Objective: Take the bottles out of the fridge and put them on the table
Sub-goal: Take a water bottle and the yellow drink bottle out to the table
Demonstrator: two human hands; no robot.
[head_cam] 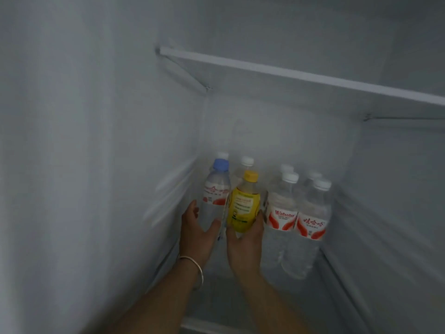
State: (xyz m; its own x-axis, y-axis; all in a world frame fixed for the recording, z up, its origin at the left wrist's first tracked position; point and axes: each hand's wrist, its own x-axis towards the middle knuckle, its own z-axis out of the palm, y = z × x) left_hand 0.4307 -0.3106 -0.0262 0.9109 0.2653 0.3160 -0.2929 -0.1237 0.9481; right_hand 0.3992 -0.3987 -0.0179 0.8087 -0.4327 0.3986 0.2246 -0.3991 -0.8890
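I look into an open fridge. My left hand (196,233) is wrapped around a clear water bottle with a blue cap (215,189). My right hand (245,239) grips a yellow bottle with a yellow cap (244,204) right beside it. To the right stand two front water bottles with white caps and red labels (280,213) (313,222). Several more white-capped bottles stand behind them, mostly hidden. A silver bangle (195,268) sits on my left wrist.
The fridge's left wall (96,165) runs close beside my left arm. A white-edged glass shelf (301,75) hangs above the bottles. The right wall (397,189) stands just past the rightmost bottle. The shelf floor (216,302) lies under my forearms.
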